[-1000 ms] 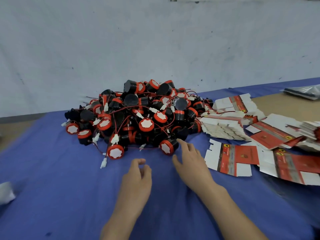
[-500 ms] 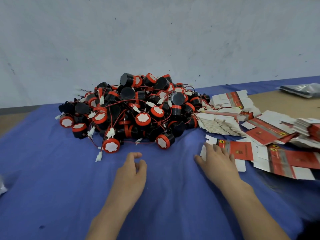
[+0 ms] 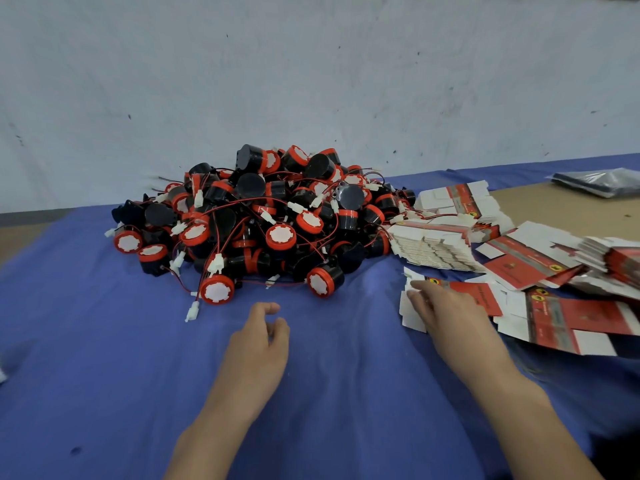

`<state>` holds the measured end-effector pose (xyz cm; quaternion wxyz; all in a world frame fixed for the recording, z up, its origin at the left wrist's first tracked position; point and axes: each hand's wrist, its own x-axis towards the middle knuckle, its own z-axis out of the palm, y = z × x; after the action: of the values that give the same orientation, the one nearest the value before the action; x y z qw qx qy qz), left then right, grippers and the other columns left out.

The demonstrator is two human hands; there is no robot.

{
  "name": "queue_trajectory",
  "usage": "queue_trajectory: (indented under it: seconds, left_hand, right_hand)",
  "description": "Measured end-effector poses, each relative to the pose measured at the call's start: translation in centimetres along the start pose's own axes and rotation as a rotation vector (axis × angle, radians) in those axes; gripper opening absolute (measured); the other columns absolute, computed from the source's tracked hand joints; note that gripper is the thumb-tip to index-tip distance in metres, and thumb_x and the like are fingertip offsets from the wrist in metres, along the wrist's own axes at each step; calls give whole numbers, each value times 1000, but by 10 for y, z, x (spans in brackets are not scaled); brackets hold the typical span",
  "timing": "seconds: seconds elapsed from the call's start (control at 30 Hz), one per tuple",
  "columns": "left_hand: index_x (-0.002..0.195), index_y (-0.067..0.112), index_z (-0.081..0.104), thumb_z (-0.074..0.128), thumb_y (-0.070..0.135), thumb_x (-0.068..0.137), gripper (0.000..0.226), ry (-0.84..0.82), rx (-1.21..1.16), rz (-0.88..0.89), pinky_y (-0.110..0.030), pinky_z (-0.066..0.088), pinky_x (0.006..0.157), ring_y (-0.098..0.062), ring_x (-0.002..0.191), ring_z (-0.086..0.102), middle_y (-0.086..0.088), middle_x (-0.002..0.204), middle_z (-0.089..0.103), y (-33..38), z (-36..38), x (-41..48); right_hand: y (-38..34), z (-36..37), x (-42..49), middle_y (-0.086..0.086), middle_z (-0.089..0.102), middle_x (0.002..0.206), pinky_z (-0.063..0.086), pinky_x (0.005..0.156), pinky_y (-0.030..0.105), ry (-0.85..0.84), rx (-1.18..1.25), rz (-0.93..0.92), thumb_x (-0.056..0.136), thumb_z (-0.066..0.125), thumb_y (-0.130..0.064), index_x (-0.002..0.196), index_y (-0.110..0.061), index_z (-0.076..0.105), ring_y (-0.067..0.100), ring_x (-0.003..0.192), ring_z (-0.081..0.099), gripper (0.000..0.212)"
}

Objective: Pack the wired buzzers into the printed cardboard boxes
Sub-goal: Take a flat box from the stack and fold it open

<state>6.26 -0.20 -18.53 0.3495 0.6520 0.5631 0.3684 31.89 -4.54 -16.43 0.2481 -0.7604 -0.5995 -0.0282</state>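
Now moves spread right hand (image 3: 446,313) from buzzer pile (image 3: 263,223) onto flat printed box (image 3: 483,298); leaves left hand (image 3: 259,344) loosely curled, empty; box first.

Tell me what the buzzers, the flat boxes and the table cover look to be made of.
Buzzers: probably hard moulded plastic; black bodies with slight sheen, red rims, matt white faces. Flat boxes: thin printed cardboard; white cut edges and flaps show. Table cover: cloth, matt blue; it lies in soft wrinkles.
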Motion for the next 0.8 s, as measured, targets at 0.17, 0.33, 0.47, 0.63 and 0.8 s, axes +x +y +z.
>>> queue_trajectory:
  seconds: [0.17, 0.33, 0.47, 0.63, 0.8]
  left_hand:
    - [118, 41, 46, 44, 32, 103, 18, 13, 8, 21, -51, 57, 69, -28, 77, 66, -8, 86, 68, -1, 0, 0]
    - [115, 47, 47, 43, 37, 103, 16, 26, -8, 79, -55, 55, 68, -33, 79, 64, -12, 92, 68, 1, 2, -3]
    - [108, 58, 46, 39, 50, 100, 14, 24, -69, 175, -42, 56, 67, -22, 78, 64, 2, 91, 66, 7, 6, -7]
    - [117, 52, 50, 42, 49, 101, 18, -95, -101, 254, -14, 50, 75, 3, 94, 61, 30, 106, 62, 15, 18, -15]
    - [105, 44, 57, 53, 45, 97, 8, 26, 17, 347, -14, 47, 70, -1, 93, 57, 19, 100, 58, 18, 24, -18]
  right_hand:
    - [-2, -16, 2, -6, 67, 82, 39, 67, 34, 361, 352, 38, 107, 42, -31, 120, -25, 63, 20, 79, 61, 25]
    - [-12, -37, 6, -36, 64, 89, 37, 67, 1, 601, 754, 101, 109, 42, -33, 108, -36, 63, -17, 86, 55, 21]
    - [-18, -36, 12, -21, 67, 74, 49, 72, 14, 533, 1066, 167, 108, 46, -26, 100, -31, 70, -5, 76, 63, 25]
    - [-37, -14, 11, -14, 61, 62, 49, 59, 15, 375, 1163, 202, 107, 47, -20, 102, -25, 69, 3, 63, 62, 23]
    - [-47, -10, 9, -12, 59, 62, 46, 54, 14, 402, 1237, 226, 106, 49, -31, 98, -26, 70, -1, 54, 57, 23]
